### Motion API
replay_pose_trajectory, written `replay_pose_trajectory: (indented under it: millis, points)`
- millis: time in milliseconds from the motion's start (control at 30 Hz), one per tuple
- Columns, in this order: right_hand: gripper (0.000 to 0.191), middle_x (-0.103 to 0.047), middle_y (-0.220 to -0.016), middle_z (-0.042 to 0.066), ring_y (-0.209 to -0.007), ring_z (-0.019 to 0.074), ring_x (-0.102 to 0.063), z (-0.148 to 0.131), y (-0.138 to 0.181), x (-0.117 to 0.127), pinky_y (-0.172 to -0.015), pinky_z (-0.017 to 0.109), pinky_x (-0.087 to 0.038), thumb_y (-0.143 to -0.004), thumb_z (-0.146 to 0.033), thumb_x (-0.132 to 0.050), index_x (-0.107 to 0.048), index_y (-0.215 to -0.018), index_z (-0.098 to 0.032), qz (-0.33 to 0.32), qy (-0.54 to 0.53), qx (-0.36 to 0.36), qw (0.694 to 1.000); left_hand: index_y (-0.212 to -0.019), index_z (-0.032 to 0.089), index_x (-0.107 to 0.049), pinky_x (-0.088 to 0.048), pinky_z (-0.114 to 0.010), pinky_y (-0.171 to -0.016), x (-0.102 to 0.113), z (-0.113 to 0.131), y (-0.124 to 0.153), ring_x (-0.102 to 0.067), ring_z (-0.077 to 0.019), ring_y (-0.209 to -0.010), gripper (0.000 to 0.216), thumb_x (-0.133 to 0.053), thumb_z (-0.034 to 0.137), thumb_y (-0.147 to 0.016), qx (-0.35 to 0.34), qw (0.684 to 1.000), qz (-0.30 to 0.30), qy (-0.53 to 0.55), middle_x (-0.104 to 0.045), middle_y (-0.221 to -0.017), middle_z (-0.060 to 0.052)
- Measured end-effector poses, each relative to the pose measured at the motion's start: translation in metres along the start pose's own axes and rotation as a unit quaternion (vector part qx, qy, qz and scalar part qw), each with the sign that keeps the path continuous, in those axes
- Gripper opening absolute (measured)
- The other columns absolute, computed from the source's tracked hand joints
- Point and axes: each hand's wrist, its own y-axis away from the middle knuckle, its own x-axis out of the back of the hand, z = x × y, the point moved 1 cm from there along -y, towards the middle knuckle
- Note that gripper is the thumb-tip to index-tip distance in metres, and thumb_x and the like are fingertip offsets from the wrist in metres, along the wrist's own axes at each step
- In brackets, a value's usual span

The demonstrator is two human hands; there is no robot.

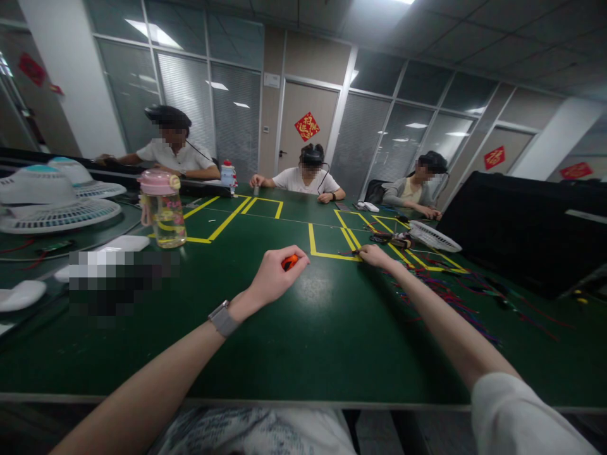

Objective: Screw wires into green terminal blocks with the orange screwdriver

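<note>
Mostly hidden, orange tool (289, 261) in left hand (272, 276); right hand (374, 255) apart

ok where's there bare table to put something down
Bare green table lies between the left hand with its orange tool and the right hand, back to the near edge, and between the bottle and the left hand. Crowded: loose wires on the right, fan parts on the left.

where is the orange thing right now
In the head view, the orange thing sits in the closed left hand mid-table, just left of a yellow tape square.
</note>
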Motion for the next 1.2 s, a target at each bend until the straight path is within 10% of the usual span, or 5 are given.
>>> replay_pose_trajectory:
  millis: [200, 567, 800, 1200]
  points:
    - [0.036, -0.073, -0.085, 0.012, -0.083, 0.0221, -0.068, -0.062, 0.015, -0.014, -0.075, 0.027, -0.048, -0.096, -0.035, -0.051, -0.073, -0.079, -0.013, 0.051, -0.071, 0.072, 0.994, -0.077, 0.016, -0.068, -0.043, -0.025, -0.061, 0.0, 0.003, 0.0, -0.057, -0.0126, -0.06, 0.019, -0.057, 0.028, -0.087, 0.005, 1.0, -0.006, 0.007, -0.063, -0.063, 0.001]
    - [0.012, -0.076, -0.088, 0.008, -0.078, 0.0179, -0.07, -0.146, 0.075, -0.015, -0.073, 0.025, -0.051, -0.085, -0.025, -0.067, -0.073, -0.081, -0.016, 0.082, -0.207, 0.237, 0.946, -0.077, 0.015, -0.067, -0.038, -0.023, -0.059, 0.002, 0.001, -0.001, -0.05, -0.0108, -0.057, 0.023, -0.053, 0.029, -0.089, 0.014, 1.0, 0.013, 0.018, -0.055, -0.059, 0.003]
    - [0.013, -0.072, -0.111, 0.011, -0.101, 0.0205, -0.068, -0.161, 0.14, -0.006, -0.091, 0.032, -0.052, -0.087, -0.018, -0.063, -0.071, -0.096, -0.016, 0.031, -0.338, 0.407, 0.848, -0.093, 0.015, -0.063, -0.029, -0.02, -0.045, -0.002, -0.003, 0.0, -0.039, -0.0078, -0.049, 0.031, -0.035, 0.029, -0.095, 0.071, 0.98, -0.007, 0.183, -0.044, -0.063, 0.004]
    - [0.016, -0.068, -0.09, 0.007, -0.081, 0.0172, -0.063, -0.154, 0.139, -0.016, -0.075, 0.031, -0.051, -0.08, -0.019, -0.068, -0.076, -0.094, -0.017, -0.059, -0.464, 0.355, 0.81, -0.095, 0.021, -0.045, -0.037, -0.016, -0.045, -0.021, 0.005, 0.008, -0.042, -0.0055, -0.053, 0.022, -0.042, 0.042, -0.098, 0.032, 0.943, 0.047, 0.328, -0.042, -0.073, 0.005]
